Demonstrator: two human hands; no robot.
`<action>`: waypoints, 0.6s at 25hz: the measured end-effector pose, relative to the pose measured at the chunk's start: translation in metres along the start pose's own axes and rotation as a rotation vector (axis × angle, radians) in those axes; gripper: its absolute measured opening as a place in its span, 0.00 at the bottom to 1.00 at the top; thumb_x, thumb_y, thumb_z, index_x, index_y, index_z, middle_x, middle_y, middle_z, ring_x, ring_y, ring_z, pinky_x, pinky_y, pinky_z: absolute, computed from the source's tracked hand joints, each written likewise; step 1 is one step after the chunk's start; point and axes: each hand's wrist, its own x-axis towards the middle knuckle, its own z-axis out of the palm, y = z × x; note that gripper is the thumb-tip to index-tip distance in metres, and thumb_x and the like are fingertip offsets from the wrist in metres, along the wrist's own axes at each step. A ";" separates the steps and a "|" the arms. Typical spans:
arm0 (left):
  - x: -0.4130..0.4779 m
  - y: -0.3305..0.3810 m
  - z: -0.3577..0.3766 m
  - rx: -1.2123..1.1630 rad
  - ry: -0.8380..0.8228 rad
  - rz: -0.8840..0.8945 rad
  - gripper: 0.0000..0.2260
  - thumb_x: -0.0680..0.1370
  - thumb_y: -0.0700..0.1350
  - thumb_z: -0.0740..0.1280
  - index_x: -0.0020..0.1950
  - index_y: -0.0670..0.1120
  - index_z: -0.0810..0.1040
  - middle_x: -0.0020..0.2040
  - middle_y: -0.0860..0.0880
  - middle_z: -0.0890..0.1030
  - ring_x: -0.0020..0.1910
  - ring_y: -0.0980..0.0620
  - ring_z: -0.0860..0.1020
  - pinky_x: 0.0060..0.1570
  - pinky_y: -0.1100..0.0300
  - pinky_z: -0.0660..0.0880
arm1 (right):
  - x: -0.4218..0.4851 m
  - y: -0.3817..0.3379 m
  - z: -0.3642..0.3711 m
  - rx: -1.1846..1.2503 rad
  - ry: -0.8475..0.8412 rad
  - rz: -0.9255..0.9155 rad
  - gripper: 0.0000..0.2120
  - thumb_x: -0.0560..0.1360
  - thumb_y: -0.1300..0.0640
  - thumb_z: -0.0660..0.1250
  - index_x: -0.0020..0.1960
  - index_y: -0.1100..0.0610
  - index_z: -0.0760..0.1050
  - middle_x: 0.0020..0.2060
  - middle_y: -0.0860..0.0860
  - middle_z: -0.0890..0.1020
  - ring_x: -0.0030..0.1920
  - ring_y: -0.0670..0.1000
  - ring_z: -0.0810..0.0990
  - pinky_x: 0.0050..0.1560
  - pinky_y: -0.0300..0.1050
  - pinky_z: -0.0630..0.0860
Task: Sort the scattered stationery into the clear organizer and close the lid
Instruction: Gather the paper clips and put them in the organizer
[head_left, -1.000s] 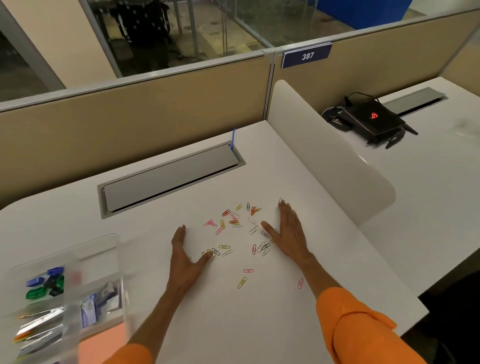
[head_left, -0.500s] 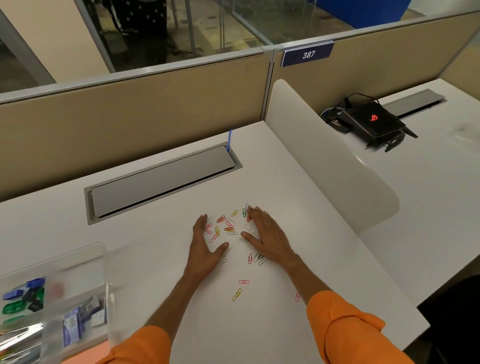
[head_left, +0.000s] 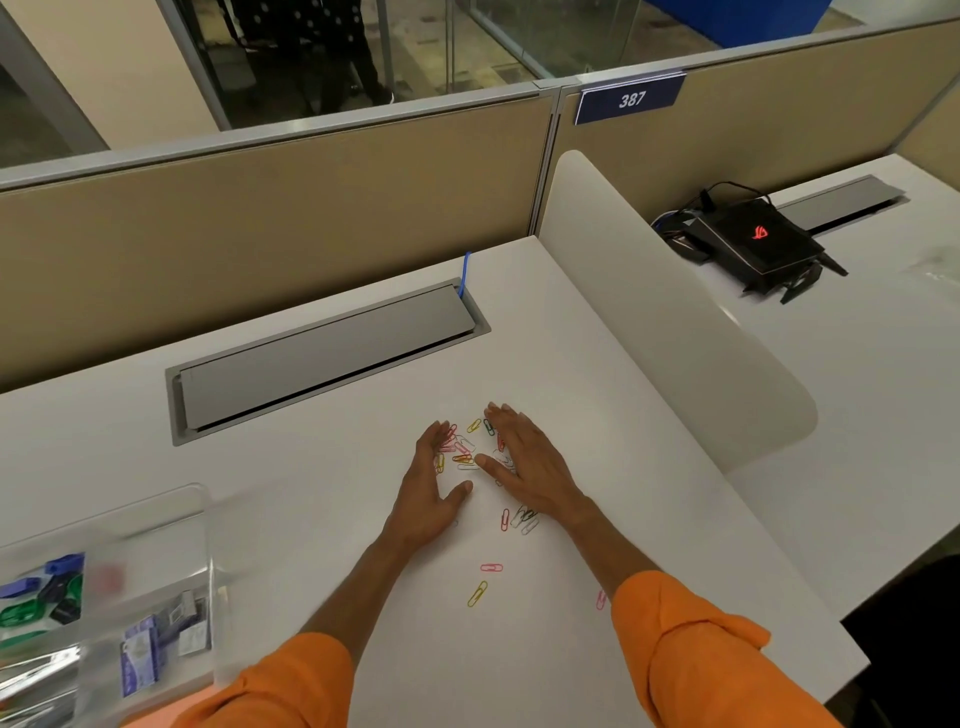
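At tabletop (head_left: 311, 493) centre, left hand (head_left: 423, 493) and right hand (head_left: 530, 467), fingers straight and gripping nothing, flank the paper clips (head_left: 462, 452). Nearer strays (head_left: 477, 593), outside that span, may be missed. The clear organizer (head_left: 208, 561), apparently open, sits near-left.

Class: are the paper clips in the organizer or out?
Out: the paper clips lie loose on the desk, apart from the organizer.

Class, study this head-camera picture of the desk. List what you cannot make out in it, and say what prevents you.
Head view: the clear organizer is cut off by the left and bottom edges and blurred; its small packets cannot be read.
Head view: paper clips lie partly under the left hand and right hand, so their count is hidden.
Head view: a pink clip is half covered by the orange sleeve.
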 end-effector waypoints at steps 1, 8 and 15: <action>0.001 0.000 0.001 0.000 -0.007 0.004 0.39 0.72 0.48 0.72 0.76 0.52 0.52 0.74 0.58 0.63 0.70 0.60 0.65 0.68 0.64 0.66 | 0.001 -0.001 0.001 -0.017 -0.007 -0.019 0.33 0.79 0.36 0.53 0.78 0.51 0.50 0.77 0.45 0.55 0.76 0.41 0.49 0.77 0.46 0.53; 0.001 0.003 0.004 -0.065 -0.063 0.033 0.37 0.70 0.42 0.63 0.77 0.44 0.52 0.74 0.50 0.64 0.72 0.60 0.65 0.70 0.60 0.65 | -0.007 -0.013 0.004 -0.029 -0.061 -0.136 0.30 0.81 0.41 0.54 0.78 0.54 0.53 0.77 0.47 0.56 0.76 0.41 0.50 0.76 0.45 0.53; 0.005 0.007 -0.007 0.053 0.215 -0.013 0.29 0.75 0.34 0.61 0.74 0.47 0.58 0.71 0.50 0.70 0.67 0.52 0.71 0.64 0.63 0.69 | -0.010 -0.024 0.010 0.007 -0.082 -0.092 0.37 0.77 0.34 0.55 0.78 0.51 0.48 0.78 0.46 0.53 0.76 0.41 0.49 0.77 0.41 0.49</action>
